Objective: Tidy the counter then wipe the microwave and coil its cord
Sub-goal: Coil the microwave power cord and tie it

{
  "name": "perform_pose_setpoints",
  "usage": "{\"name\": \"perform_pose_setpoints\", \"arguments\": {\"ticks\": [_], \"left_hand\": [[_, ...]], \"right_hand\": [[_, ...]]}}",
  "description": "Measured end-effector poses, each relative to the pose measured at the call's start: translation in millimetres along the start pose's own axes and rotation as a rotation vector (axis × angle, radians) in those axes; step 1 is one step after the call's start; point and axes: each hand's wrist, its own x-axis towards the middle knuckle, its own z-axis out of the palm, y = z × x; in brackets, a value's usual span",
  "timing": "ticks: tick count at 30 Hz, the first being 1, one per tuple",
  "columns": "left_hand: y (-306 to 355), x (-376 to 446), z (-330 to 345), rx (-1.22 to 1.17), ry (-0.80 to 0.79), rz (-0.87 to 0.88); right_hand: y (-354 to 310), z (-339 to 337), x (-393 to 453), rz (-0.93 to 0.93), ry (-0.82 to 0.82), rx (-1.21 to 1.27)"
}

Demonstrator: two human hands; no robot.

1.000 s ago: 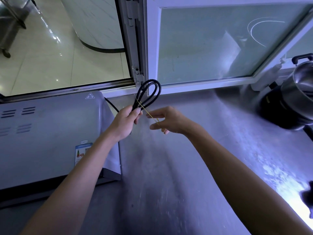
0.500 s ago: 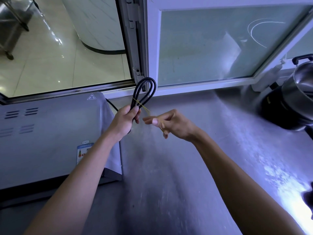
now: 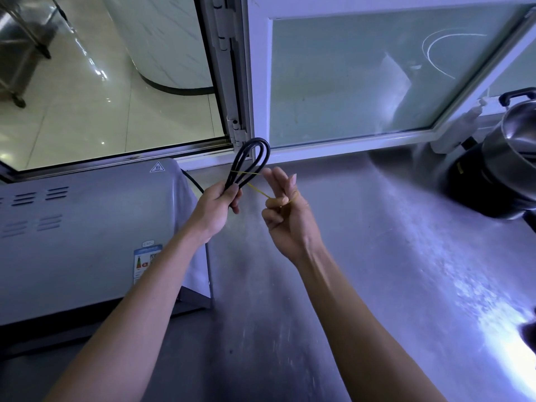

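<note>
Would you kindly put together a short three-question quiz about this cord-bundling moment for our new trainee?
1. True or false: the left hand grips the looped black cord.
2. What does the right hand stretch? A) yellow rubber band B) white cloth C) blue tape
3. Fill in: the microwave sits to the ____ of both hands.

Key: 1 true; 2 A, one end of it is already across the cord loops; 3 left.

Both bare forearms reach forward from the lower edge. The left hand [image 3: 217, 205] is closed in a fist, thumb folded across the front. The right hand [image 3: 285, 211] sits just beside it, two fingers straight and pointing up, the others curled inward.
</note>
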Motion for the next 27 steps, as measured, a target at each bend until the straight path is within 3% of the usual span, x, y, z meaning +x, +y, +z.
{"name": "perform_pose_setpoints", "arguments": {"ticks": [4, 12, 22, 27], "left_hand": [[4, -3, 5, -0.023, 0.025, 0.021], [17, -16, 11, -0.043, 0.094, 0.096], [9, -16, 8, 0.267, 0.018, 0.283], [11, -14, 5, 0.476, -0.012, 0.47]], "right_hand": [[9, 11, -3, -0.003, 0.102, 0.197], [1, 24, 0, -0.002, 0.219, 0.25], [-41, 7, -2, 0.089, 0.077, -0.109], [-51, -5, -6, 0.134, 0.061, -0.313]]}}
